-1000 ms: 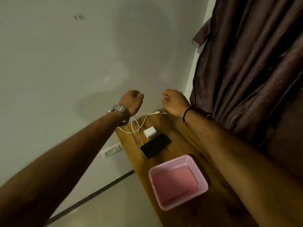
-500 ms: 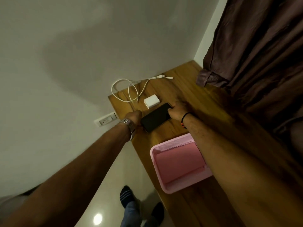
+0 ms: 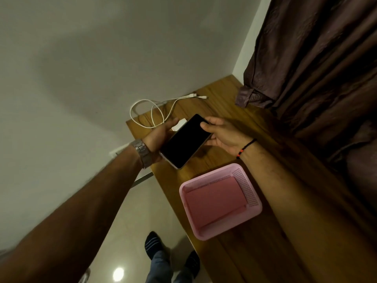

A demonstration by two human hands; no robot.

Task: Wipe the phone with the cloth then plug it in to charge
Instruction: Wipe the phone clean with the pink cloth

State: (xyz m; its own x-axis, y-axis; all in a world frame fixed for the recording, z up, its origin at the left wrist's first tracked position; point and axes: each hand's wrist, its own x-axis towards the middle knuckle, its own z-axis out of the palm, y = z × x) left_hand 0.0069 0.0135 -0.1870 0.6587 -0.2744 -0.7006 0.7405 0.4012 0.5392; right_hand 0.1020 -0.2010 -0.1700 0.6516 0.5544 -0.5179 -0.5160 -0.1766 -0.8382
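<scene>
While both hands lift phone (image 3: 185, 141) clear of tabletop (image 3: 240, 117), left hand (image 3: 161, 134) grasps its near-left edge, fingers curled beneath. Right hand (image 3: 221, 133) pinches far-right end. White cable (image 3: 152, 113) lies behind; pink cloth (image 3: 216, 201) sits inside pink basket (image 3: 253, 193), right of centre.

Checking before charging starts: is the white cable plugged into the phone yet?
Not plugged in. The white cable lies loose on the table, apart from the phone held by both hands.
</scene>
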